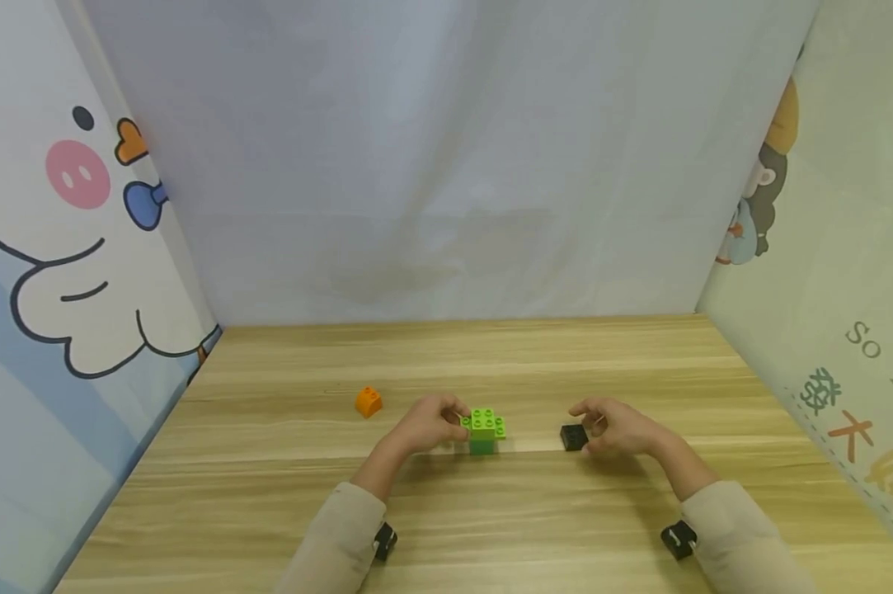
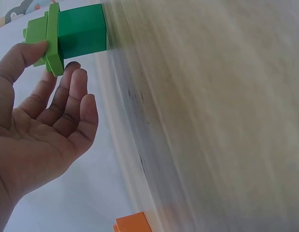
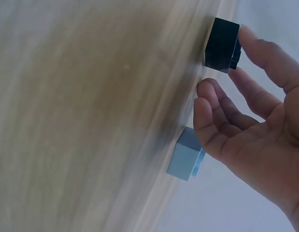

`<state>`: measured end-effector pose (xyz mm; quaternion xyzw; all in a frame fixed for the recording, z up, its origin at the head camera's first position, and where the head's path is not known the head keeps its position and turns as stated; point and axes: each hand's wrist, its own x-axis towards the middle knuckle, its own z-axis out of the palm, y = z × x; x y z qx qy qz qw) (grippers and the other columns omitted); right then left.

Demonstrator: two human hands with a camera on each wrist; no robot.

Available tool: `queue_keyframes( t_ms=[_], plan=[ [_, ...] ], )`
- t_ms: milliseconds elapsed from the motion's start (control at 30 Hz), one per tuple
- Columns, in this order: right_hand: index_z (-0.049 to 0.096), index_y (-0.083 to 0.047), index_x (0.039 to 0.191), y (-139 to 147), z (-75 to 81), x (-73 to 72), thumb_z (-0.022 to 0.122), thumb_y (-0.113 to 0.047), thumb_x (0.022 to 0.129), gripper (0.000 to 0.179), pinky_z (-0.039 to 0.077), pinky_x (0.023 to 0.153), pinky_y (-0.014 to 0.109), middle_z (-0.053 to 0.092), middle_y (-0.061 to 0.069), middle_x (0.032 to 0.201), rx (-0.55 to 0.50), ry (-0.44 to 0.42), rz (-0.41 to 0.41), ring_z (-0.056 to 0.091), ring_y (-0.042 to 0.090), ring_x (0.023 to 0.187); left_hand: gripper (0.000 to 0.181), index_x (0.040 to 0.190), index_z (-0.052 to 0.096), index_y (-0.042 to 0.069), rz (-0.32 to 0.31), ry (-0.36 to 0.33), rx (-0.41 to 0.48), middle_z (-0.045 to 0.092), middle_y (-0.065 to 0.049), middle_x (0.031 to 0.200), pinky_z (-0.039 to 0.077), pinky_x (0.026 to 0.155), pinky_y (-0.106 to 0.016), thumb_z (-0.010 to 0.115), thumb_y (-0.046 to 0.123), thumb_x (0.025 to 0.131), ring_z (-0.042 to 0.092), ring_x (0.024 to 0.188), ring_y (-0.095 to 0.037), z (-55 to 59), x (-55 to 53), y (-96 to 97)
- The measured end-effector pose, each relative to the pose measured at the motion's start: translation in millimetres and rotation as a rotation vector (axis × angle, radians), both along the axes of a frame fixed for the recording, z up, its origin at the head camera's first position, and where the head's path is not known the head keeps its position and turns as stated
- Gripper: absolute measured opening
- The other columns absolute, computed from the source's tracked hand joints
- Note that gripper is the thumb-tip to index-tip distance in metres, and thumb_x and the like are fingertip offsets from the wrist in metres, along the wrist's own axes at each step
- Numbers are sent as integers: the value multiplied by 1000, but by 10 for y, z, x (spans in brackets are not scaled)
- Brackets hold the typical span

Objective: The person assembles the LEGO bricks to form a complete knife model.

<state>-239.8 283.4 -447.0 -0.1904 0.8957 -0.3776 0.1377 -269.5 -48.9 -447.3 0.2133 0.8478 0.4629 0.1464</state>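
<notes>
My left hand (image 1: pixel 434 425) pinches a stack of green building blocks (image 1: pixel 483 425) between thumb and fingers. The stack has lime studded pieces on top of a darker green block (image 2: pixel 82 31); the thumb presses the lime part in the left wrist view. My right hand (image 1: pixel 620 429) is around a black building block (image 1: pixel 574 438) on the table, its thumb and index finger spread at the block's edges in the right wrist view. A light blue block (image 3: pixel 184 157) sits beside the curled lower fingers of that hand; in the head view it is hidden.
An orange block (image 1: pixel 368 402) with a sloped side lies left of the left hand on the wooden table (image 1: pixel 446 355). A pale cloth wall (image 1: pixel 431 165) borders the back, and printed cloths hang at both sides. Small black devices (image 1: pixel 679 540) sit at the wrists.
</notes>
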Motion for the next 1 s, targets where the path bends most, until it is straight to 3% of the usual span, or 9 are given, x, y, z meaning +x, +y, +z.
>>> queue_keyframes(
  t_ms=[333,500,733,1000],
  plan=[
    [59,3,101,-23,-48,-101,78,-2,71,36,46,77,40,56,9,97,20,32,43,54,26,90,28,101,64,2,-4,8,-1,60,-4,87,48,66,-30,73,7,75,55,82,-18,9,5,-14],
    [58,3,102,2,2,-103,74,0,72,34,47,73,37,58,9,96,0,32,52,56,23,83,28,101,64,1,-7,16,0,60,-4,86,48,65,-29,73,6,75,55,80,-17,20,14,-10],
    [55,9,104,29,59,-71,67,8,72,35,51,67,31,60,15,95,-103,8,66,61,27,81,28,101,64,1,-10,22,7,60,-4,87,49,65,-29,73,7,75,56,82,-18,9,23,-6],
    [56,7,108,-116,33,-31,72,-2,77,37,50,65,31,61,14,97,-146,39,49,60,23,80,29,101,64,1,-6,23,2,61,-4,86,49,64,-29,73,7,74,56,80,-17,-10,-4,-13]
  ],
)
